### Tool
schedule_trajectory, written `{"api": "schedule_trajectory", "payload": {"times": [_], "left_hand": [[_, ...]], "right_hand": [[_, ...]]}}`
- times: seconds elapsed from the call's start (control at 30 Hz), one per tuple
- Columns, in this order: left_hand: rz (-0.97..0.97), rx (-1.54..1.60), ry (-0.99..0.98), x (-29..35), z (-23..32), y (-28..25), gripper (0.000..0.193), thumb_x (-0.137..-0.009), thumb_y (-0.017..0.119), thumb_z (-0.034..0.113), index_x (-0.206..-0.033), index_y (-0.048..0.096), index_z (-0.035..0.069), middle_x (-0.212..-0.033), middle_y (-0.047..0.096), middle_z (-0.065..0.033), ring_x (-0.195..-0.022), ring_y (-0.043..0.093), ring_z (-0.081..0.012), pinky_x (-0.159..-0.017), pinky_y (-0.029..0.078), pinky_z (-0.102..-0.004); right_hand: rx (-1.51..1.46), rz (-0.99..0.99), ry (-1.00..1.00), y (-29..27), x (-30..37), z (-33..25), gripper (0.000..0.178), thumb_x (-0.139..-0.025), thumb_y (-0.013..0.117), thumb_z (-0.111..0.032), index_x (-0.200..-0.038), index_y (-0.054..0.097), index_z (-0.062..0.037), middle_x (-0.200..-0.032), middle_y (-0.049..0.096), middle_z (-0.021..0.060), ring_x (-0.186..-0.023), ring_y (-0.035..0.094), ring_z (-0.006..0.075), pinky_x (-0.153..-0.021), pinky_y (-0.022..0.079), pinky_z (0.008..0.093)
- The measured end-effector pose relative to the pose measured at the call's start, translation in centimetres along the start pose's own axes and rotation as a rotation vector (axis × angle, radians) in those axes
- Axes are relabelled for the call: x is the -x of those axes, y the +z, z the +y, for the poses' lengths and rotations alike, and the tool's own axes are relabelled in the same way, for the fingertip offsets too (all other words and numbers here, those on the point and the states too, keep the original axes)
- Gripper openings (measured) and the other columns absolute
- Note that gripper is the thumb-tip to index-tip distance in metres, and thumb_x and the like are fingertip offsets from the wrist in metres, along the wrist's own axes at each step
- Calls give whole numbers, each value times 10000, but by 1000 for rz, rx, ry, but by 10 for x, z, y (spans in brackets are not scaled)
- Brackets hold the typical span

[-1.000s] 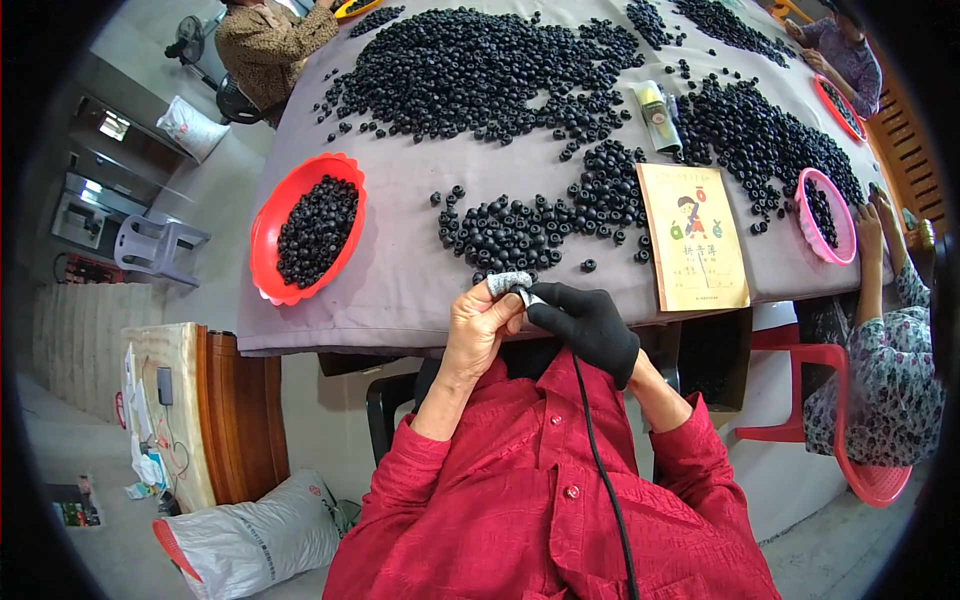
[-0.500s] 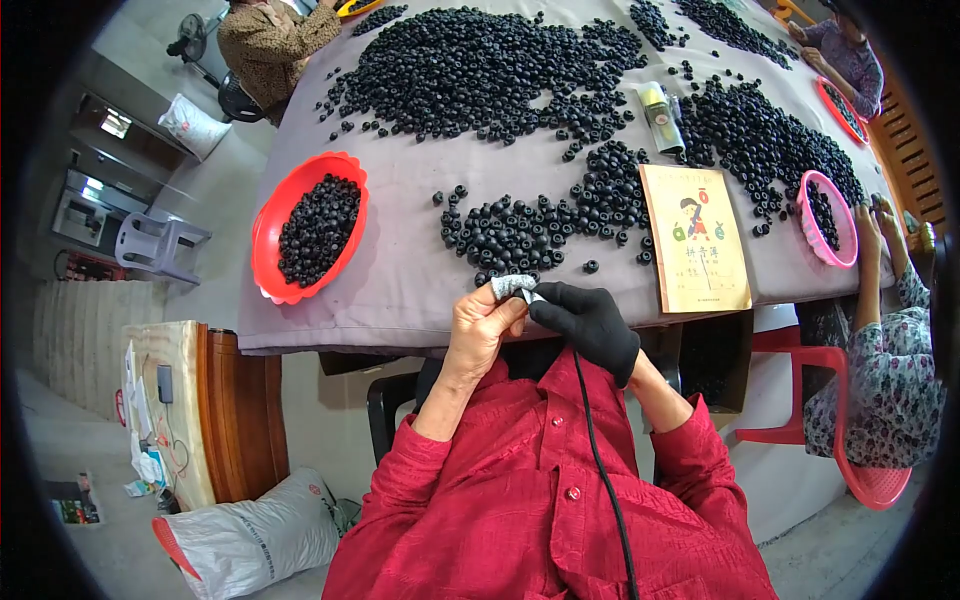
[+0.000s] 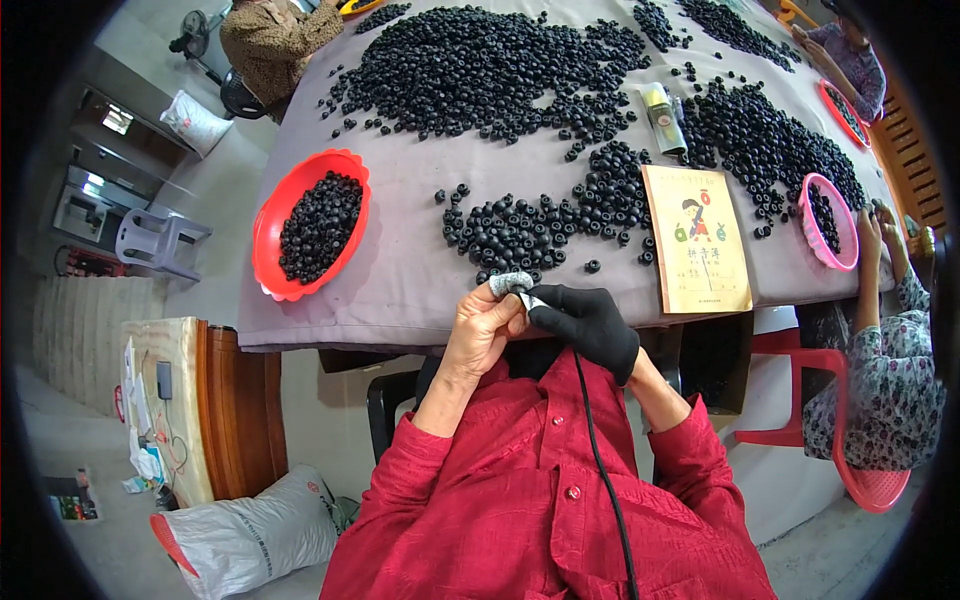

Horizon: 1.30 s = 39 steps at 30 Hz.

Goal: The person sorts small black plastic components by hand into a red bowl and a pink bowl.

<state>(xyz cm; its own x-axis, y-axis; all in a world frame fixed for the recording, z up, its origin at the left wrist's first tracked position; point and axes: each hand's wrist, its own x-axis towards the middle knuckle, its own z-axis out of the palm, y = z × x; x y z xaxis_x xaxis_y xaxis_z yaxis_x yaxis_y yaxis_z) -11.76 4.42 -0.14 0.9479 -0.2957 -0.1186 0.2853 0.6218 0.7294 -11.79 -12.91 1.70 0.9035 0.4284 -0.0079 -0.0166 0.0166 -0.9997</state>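
My left hand (image 3: 482, 322) is bare except for a grey knitted sleeve (image 3: 510, 283) round its index finger. Thumb and finger are pinched together, and a small dark piece like a black bead shows in part between them. My right hand (image 3: 588, 325), in a black glove, closes against the left fingertips. A small pale pointed bit (image 3: 532, 300) juts from the right fingers; what it belongs to is hidden. Both hands meet just off the table's near edge. Right beyond them lies a loose pile of black beads (image 3: 505, 235) with holes through them.
A red scalloped basket (image 3: 262, 240) of beads stands at left, a pink one (image 3: 853, 235) at right. A yellow booklet (image 3: 698, 240) and a capped bottle (image 3: 662, 118) lie on the grey cloth (image 3: 400, 260). A bigger bead heap (image 3: 480, 70) spreads beyond. Other people sit around the table.
The hands stay together in nearly the same place. The fingertips have shifted slightly, and the pale bit has tilted a little. The whole view has moved very slightly.
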Motion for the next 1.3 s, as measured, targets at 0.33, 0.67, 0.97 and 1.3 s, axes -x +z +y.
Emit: {"api": "schedule_trajectory", "payload": {"times": [0.33,0.67,0.97,1.3], "left_hand": [[45,-129,-38,3,1,-2,138,-853,570,66,-978,623,46,-715,571,22,-574,486,-46,-521,381,-175],[411,-626,459,17,103,-46,222,-835,563,64,-1049,607,22,-713,593,-28,-525,527,-68,-491,435,-204],[649,-1076,529,9,129,-73,178,-829,580,81,-970,588,-27,-662,559,-20,-483,454,-61,-451,381,-206],[463,-1362,478,-78,86,-84,164,-748,612,98,-885,633,10,-723,592,-135,-634,580,-260,-575,439,-352]], "right_hand": [[165,58,10,3,-3,7,310,-842,601,-202,-1082,593,-6,-879,654,82,-801,563,74,-726,467,253],[99,140,95,6,-1,2,314,-854,589,-172,-1097,576,27,-916,638,43,-839,520,71,-755,446,254],[70,103,101,4,-6,7,352,-859,589,-196,-1126,557,30,-990,631,67,-903,511,81,-802,434,259],[97,78,94,3,-5,5,363,-858,589,-194,-1150,549,18,-999,626,57,-905,506,79,-814,428,255]]}}
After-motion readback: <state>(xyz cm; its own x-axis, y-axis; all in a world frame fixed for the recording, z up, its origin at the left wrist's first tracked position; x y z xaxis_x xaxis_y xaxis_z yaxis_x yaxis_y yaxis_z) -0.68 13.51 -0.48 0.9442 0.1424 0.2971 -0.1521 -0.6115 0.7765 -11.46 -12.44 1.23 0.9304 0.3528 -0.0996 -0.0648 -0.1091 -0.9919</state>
